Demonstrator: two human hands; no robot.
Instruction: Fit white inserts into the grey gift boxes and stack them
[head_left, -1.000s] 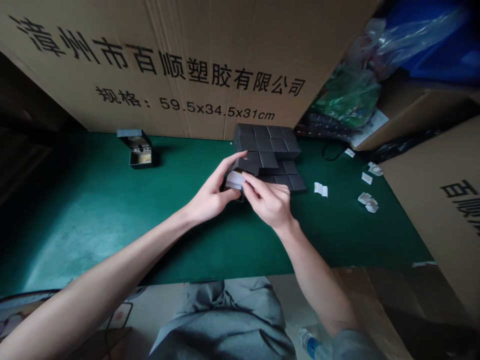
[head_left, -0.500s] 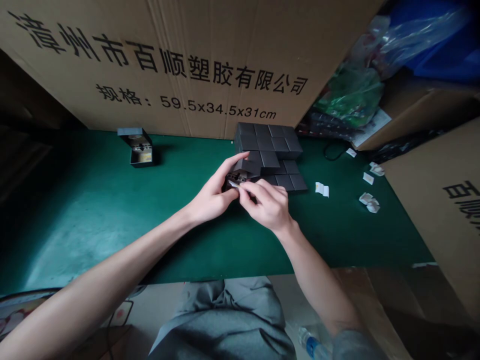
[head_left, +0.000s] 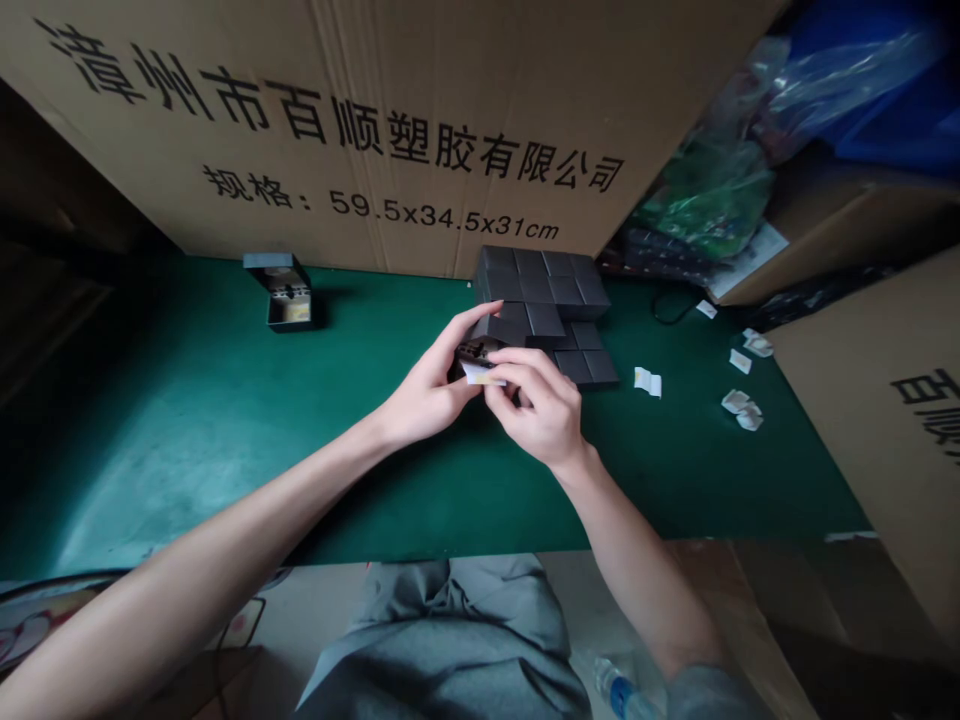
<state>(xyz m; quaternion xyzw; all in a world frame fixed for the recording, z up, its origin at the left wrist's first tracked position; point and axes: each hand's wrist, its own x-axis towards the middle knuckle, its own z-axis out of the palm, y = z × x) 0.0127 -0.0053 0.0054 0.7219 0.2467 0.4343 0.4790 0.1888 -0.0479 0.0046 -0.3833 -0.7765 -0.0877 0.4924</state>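
Note:
Over the middle of the green table (head_left: pixel 225 440) my left hand (head_left: pixel 427 390) is wrapped around a small open black box (head_left: pixel 474 352), fingers on its far side. My right hand (head_left: pixel 540 405) pinches a small white card (head_left: pixel 480 374) at the box's front opening. Just behind my hands stands a stack of closed small black boxes (head_left: pixel 551 300), in stepped layers. What lies inside the held box is hidden by my fingers.
A large printed carton (head_left: pixel 390 130) walls off the back. An open black box (head_left: pixel 286 295) stands at the back left. White slips (head_left: pixel 646 381) and crumpled white bits (head_left: pixel 739 408) lie on the right, near another carton (head_left: pixel 900 420). Plastic bags (head_left: pixel 712 190) pile at the back right.
The white card, broad and face-up a second ago, now shows only as a thin slip at the box's opening. My right fingers have curled over it. Both hands stayed in place.

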